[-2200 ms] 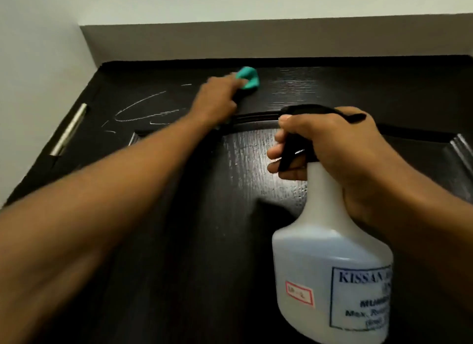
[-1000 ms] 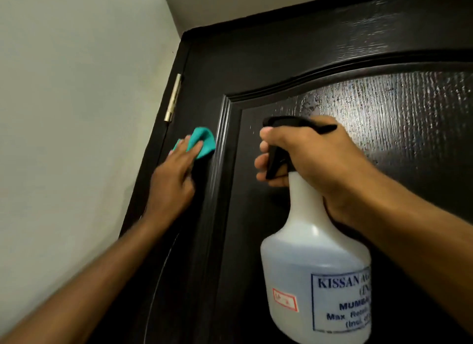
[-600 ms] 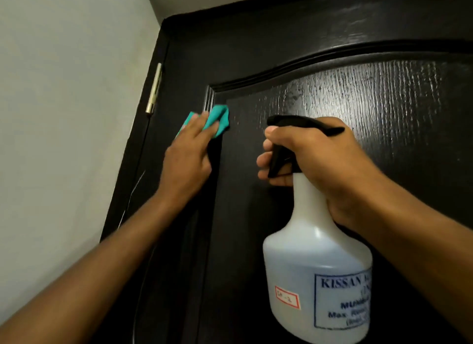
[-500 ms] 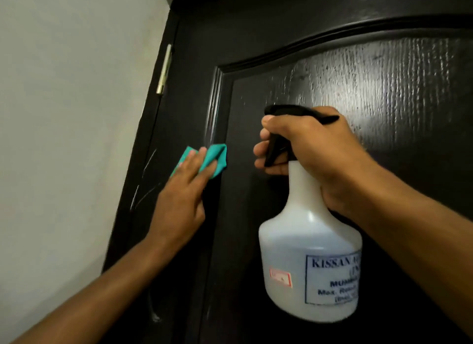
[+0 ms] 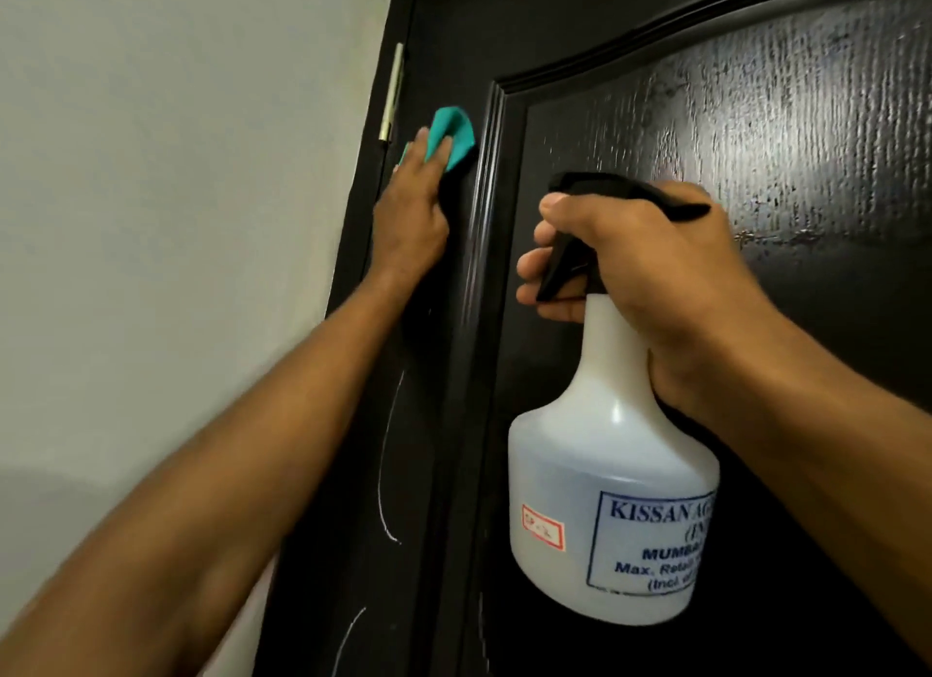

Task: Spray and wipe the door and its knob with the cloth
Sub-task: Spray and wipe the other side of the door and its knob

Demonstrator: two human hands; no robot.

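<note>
A dark brown panelled door (image 5: 756, 121) fills the right of the view, its raised panel speckled with wet droplets. My left hand (image 5: 411, 207) presses a teal cloth (image 5: 454, 132) flat against the door's left stile, just right of the hinge. My right hand (image 5: 645, 268) grips the black trigger head of a white spray bottle (image 5: 605, 500), fingers curled over the trigger, holding it upright in front of the panel. The door knob is out of view.
A pale wall (image 5: 176, 222) borders the door on the left. A metal hinge (image 5: 392, 94) sits on the door's left edge above the cloth. Thin white streaks (image 5: 386, 454) mark the stile below my left hand.
My left hand has slid the cloth up and left along the stile, from beside the panel moulding to near the hinge. The bottle stays in my right hand in much the same place.
</note>
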